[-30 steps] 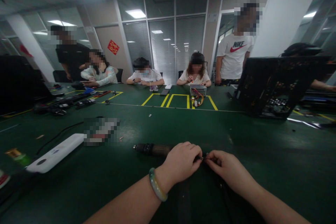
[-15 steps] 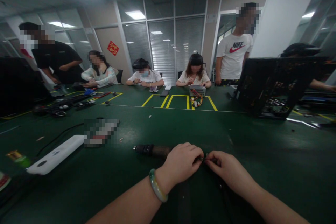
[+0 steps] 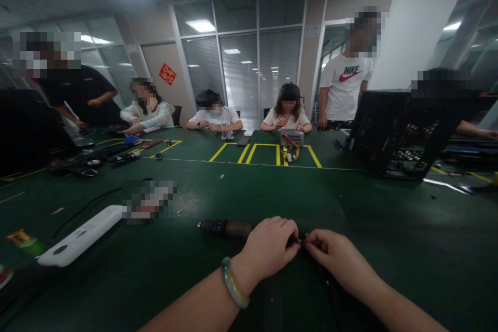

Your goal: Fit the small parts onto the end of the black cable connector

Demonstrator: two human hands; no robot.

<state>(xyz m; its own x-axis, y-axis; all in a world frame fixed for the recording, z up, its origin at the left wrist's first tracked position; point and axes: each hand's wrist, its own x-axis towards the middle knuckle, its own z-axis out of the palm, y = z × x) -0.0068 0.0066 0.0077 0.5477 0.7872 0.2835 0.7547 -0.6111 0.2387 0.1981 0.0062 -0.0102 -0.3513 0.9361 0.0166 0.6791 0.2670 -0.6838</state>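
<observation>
Both hands meet over the green table (image 3: pixel 187 295), fingertips almost touching. My left hand (image 3: pixel 270 243), with a bangle (image 3: pixel 234 284) at its wrist, is closed in a pinch on a tiny piece mostly hidden by the fingers. Opposite it, my right hand (image 3: pixel 332 249) pinches too; what lies between its thumb and finger is too small and dark to name. A dark cable (image 3: pixel 328 281) seems to run down below the right fingers. Behind the left hand lies a dark tool resembling an electric screwdriver (image 3: pixel 229 229), its tip facing left and its other end hidden.
At left are a long white device (image 3: pixel 83 236), a black cord (image 3: pixel 83 202) and a small green bottle (image 3: pixel 29 243). A black computer case (image 3: pixel 383 132) stands at right. Across the table several people sit or stand, one person (image 3: pixel 288 111) behind a grey power supply (image 3: pixel 291 137).
Both hands stay in nearly the same place, still pinching close together. The view has tilted slightly, so the table and things on it appear a little lower.
</observation>
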